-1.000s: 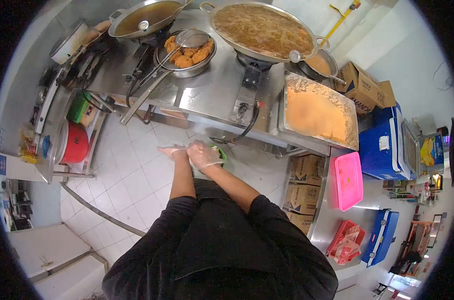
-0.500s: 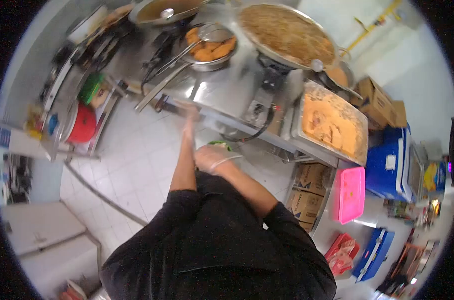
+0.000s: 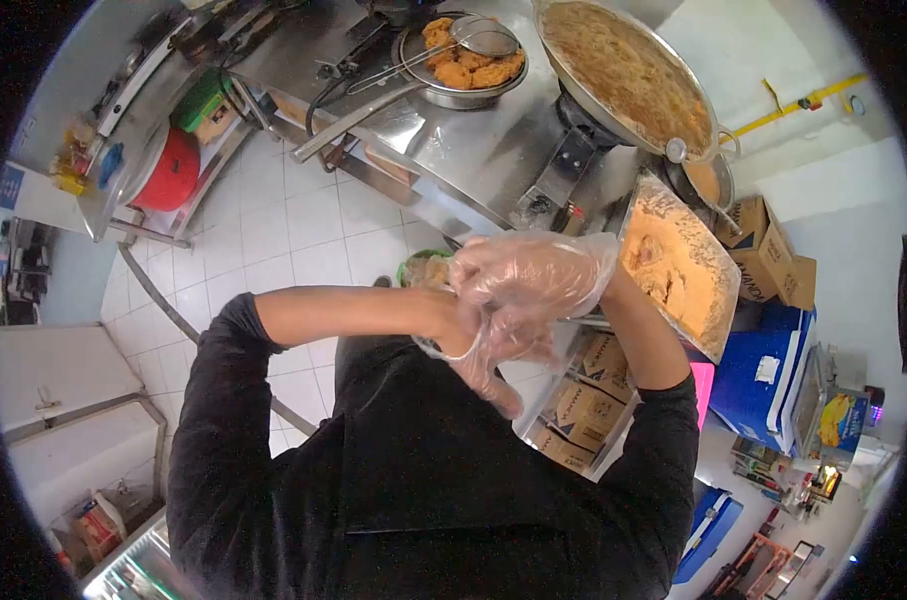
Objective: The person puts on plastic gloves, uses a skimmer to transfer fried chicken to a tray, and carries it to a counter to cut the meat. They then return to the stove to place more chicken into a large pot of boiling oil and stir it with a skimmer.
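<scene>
Both hands are in thin clear plastic gloves and meet in front of my chest. My left hand [image 3: 486, 362] lies underneath, its fingers stretched down and to the right, its glove loose and wrinkled. My right hand [image 3: 534, 272] lies across the left wrist and hand, fingers curled onto the left glove. Just beyond the hands is a metal tray of orange breading [image 3: 674, 262]. A green tub [image 3: 421, 268] on the floor peeks out behind the left wrist.
A steel counter [image 3: 454, 140] carries a bowl of fried pieces [image 3: 466, 62] with a wire skimmer and a wide wok of bubbling oil [image 3: 624, 72]. Cardboard boxes [image 3: 582, 412], a blue cooler [image 3: 764, 372] and a red bucket [image 3: 169, 170] stand around the tiled floor.
My left arm, stretched toward the counter before, has swung across my chest. My right hand has risen and closed over the left glove. The view has tilted right.
</scene>
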{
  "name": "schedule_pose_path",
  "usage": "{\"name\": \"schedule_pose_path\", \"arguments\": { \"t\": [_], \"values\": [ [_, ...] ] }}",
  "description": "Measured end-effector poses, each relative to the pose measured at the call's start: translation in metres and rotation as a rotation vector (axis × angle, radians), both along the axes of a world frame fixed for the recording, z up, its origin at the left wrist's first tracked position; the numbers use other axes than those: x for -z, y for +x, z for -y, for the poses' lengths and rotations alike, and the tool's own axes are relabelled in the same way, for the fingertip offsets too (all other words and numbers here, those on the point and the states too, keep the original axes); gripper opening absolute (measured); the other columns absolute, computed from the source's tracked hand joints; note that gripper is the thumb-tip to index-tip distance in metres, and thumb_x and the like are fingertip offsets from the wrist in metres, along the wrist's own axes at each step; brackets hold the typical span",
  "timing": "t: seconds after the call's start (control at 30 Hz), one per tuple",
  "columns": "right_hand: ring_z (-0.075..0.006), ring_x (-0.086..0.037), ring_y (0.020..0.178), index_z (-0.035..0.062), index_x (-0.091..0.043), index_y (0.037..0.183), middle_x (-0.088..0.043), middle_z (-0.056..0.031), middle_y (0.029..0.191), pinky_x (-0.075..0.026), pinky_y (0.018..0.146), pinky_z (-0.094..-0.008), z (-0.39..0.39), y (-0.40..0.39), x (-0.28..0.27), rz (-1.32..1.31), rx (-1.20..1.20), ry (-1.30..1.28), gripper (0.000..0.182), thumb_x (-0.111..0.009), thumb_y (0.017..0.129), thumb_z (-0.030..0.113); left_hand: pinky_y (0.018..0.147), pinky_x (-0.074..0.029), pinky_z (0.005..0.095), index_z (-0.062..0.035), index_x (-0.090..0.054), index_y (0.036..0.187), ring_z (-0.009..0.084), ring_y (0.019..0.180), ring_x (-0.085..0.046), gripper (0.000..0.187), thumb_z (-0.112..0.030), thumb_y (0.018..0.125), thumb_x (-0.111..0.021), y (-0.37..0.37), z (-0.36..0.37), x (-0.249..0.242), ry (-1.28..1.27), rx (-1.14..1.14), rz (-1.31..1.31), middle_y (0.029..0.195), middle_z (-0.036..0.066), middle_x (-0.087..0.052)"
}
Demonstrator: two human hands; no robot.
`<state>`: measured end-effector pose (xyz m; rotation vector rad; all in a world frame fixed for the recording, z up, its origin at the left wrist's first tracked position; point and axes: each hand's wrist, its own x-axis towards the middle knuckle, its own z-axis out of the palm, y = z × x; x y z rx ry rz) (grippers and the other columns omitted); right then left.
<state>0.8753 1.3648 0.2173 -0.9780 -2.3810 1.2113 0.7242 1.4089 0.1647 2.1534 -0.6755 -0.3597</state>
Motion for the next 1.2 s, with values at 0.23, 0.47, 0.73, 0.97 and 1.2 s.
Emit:
{"name": "schedule_pose_path", "arguments": {
  "t": [0.23, 0.47, 0.73, 0.97, 1.2],
  "values": [
    [-0.0289, -0.058, 0.103, 0.0062, -0.07, 0.096, -0.059, -0.0118, 0.106, -0.048, 0.089, -0.041, 0.007, -0.017, 0.016, -0.039, -0.001, 0.195, 0.031, -0.072, 0.083, 0.035, 0.117, -0.034, 0.0442, -0.007, -0.049, 0.142, 0.0369, 0.134, -0.045, 0.077, -0.059, 0.088, -0.064, -0.017, -0.008, 0.002, 0.022, 0.02, 0.016, 0.144, 0.02, -0.049],
    [-0.0339, -0.059, 0.105, 0.0035, -0.066, 0.108, -0.06, -0.0166, 0.111, -0.048, 0.093, -0.0432, 0.02, -0.027, 0.03, 0.07, 0.126, 0.045, 0.04, -0.071, 0.087, 0.037, 0.117, -0.034, 0.044, -0.0043, -0.049, 0.142, 0.0359, 0.133, -0.047, 0.08, -0.06, 0.087, -0.065, -0.021, -0.01, 0.012, 0.074, 0.019, -0.026, 0.144, 0.022, -0.05],
    [-0.0289, -0.06, 0.112, 0.0063, -0.066, 0.104, -0.064, -0.0156, 0.119, -0.049, 0.093, -0.0424, 0.03, -0.028, 0.025, 0.145, 0.111, -0.058, 0.026, -0.071, 0.085, 0.024, 0.113, -0.038, 0.0433, -0.0023, -0.058, 0.133, 0.0352, 0.132, -0.048, 0.072, -0.056, 0.086, -0.067, -0.027, -0.007, 0.032, -0.055, -0.167, 0.323, 0.139, 0.021, -0.054],
    [-0.0324, -0.071, 0.079, 0.0061, -0.073, 0.089, -0.072, -0.0162, 0.085, -0.056, 0.07, -0.0429, 0.03, -0.095, -0.018, 0.912, 0.082, -0.145, 0.014, -0.065, 0.082, 0.016, 0.109, -0.029, 0.0603, -0.0092, -0.065, 0.123, 0.0408, 0.13, -0.046, 0.049, -0.043, 0.087, -0.063, -0.009, 0.001, 0.106, 0.782, -0.397, 0.499, 0.13, 0.017, -0.06],
    [-0.0308, -0.061, 0.11, -0.0009, -0.059, 0.121, -0.066, -0.0169, 0.115, -0.054, 0.088, -0.0402, 0.025, -0.121, -0.078, 0.902, -0.235, -0.256, 0.038, -0.062, 0.089, 0.02, 0.106, -0.033, 0.0581, -0.0084, -0.068, 0.118, 0.0326, 0.122, -0.053, 0.046, -0.044, 0.09, -0.063, 0.071, 0.025, 0.067, 0.39, -0.714, 0.544, 0.121, 0.014, -0.064]
  ]
}}
